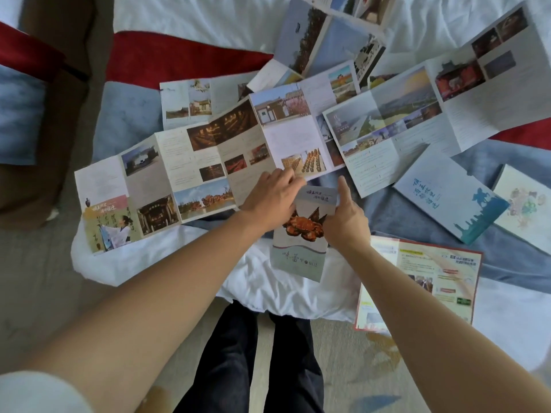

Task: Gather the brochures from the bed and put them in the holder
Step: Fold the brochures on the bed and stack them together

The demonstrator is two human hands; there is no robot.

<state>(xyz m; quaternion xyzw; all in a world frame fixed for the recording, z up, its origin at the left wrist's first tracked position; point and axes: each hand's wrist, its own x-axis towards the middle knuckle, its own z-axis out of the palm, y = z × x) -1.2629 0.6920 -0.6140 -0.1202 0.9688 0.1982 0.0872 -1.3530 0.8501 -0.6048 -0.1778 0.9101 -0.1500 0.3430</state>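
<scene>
The crab brochure (301,242) is folded paper with a smooth, faintly sheened print. To its left the long unfolded brochure (179,171) is creased paper, matt between its photo panels. To the crab brochure's right, the red-edged leaflet (432,278) looks glossier (light washes across its page), and above that lies a pale blue booklet (444,201) of smooth card. Under the crab brochure the white sheet (262,290) is soft, wrinkled cloth; beyond it a blue-and-red runner (128,111) looks like heavier woven fabric.
</scene>
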